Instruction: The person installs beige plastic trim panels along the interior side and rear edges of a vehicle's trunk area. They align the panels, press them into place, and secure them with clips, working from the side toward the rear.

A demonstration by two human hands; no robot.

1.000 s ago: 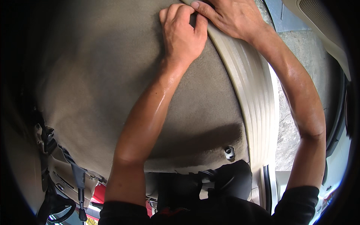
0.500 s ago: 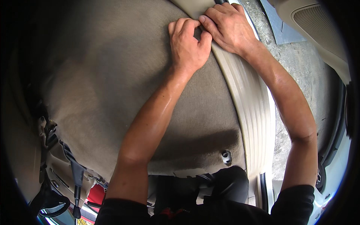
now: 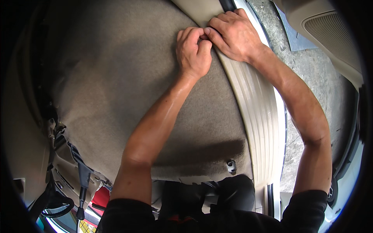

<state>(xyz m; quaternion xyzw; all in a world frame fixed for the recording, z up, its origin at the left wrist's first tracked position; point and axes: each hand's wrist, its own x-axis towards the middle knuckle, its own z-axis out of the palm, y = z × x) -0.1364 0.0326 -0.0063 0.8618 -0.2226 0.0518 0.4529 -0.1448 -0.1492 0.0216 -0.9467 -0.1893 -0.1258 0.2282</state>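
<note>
A grey-brown car floor carpet (image 3: 116, 85) fills the middle of the view. Along its right edge runs a beige ribbed door sill trim (image 3: 258, 116). My left hand (image 3: 193, 52) is curled into a fist and pinches the carpet's edge right where it meets the trim. My right hand (image 3: 235, 35) lies on the top of the trim, its fingertips pressed against my left hand's fingers at the same seam. Both forearms reach up from the lower edge.
A metal bolt (image 3: 231, 166) sticks up at the carpet's near edge. A black seat belt strap and buckle (image 3: 79, 174) hang at the lower left. Concrete ground (image 3: 311, 66) lies outside the sill, and a beige door panel with a speaker grille (image 3: 334, 31) is at the upper right.
Both hands have shifted lower in the view and drawn closer together at the seam between carpet and sill; my left hand has curled tighter.
</note>
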